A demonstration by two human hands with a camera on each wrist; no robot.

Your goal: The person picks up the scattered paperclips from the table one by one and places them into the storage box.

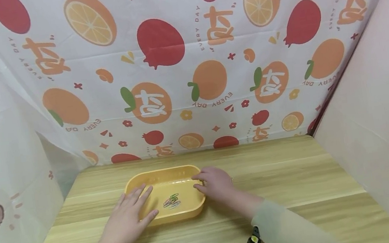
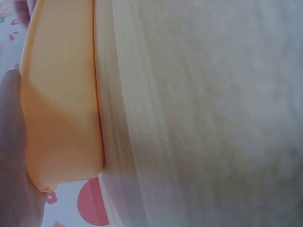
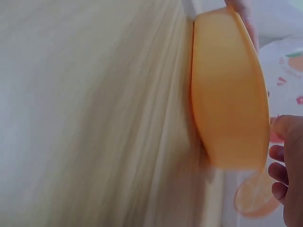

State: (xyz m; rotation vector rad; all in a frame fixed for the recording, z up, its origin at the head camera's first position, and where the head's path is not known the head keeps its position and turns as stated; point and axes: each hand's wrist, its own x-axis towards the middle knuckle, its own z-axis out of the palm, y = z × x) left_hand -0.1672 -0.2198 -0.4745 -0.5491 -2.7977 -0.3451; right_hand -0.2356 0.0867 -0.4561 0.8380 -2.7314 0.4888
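In the head view, on a streaky wood-grain surface point(image 1: 286, 191), a shallow, glossy yellow tray point(image 1: 178, 216) with rounded corners, and inside, a loose heap of thin coloured clips point(image 1: 171, 201). At the left end, the left hand point(image 1: 127, 216) with straight, spread fingers over the rim; at the right end, the right hand point(image 1: 216, 183) with bent fingers over the rim. Cannot tell whether gripping. Behind, creased white cloth point(image 1: 233, 49) printed with fruit. In the left wrist view, smooth tray wall, cropped above, beside a dim, cut-off left hand. In the right wrist view, blurred grain, curved wall and curled fingers near the rim, with the right hand cropped.
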